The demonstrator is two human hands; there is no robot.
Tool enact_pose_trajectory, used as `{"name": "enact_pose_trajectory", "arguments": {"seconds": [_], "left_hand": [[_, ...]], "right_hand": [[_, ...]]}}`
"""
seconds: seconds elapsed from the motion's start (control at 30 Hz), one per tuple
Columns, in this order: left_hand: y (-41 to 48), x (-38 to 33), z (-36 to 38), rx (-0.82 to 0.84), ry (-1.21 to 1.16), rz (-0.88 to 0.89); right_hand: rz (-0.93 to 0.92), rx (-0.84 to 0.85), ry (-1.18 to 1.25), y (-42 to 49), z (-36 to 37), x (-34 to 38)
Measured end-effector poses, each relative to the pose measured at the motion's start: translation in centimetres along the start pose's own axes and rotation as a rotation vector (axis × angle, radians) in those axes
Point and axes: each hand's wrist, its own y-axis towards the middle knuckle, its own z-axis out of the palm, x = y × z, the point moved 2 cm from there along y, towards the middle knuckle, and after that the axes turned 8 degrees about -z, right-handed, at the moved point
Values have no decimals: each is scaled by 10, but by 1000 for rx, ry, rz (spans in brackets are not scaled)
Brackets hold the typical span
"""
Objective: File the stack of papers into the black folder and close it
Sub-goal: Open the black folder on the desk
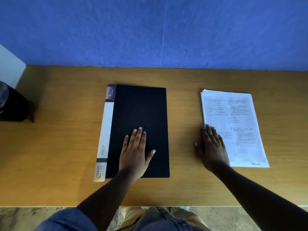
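Left hand [135, 150] lying flat, fingers spread, gripping nothing, on closed black folder [141, 114] mid-table [58, 147]. Right hand [212, 147] pressing flat on paper stack [236, 117] lying well right of the folder.

Office-like room, wooden desk [66, 147], blue wall [150, 30]

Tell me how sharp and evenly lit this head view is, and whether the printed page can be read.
Head view: wide-angle bend bows the table edges; light is soft, dimmer at left; the folder cover shows no glare; text on the stack of papers is too blurred to read; both flat hands look fairly sharp.
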Motion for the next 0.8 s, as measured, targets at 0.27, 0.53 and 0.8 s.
{"name": "enact_pose_trajectory", "arguments": {"seconds": [0.27,0.53,0.8], "left_hand": [[-23,33,-19,-70,-140,57],[-72,92,-10,94,-117,-154],[-86,89,-10,87,-185,-198]], "right_hand": [[-23,-33,69,-13,-8,15],[-28,-80,296,-50,-1,53],[-72,17,412,-59,2,82]]}}
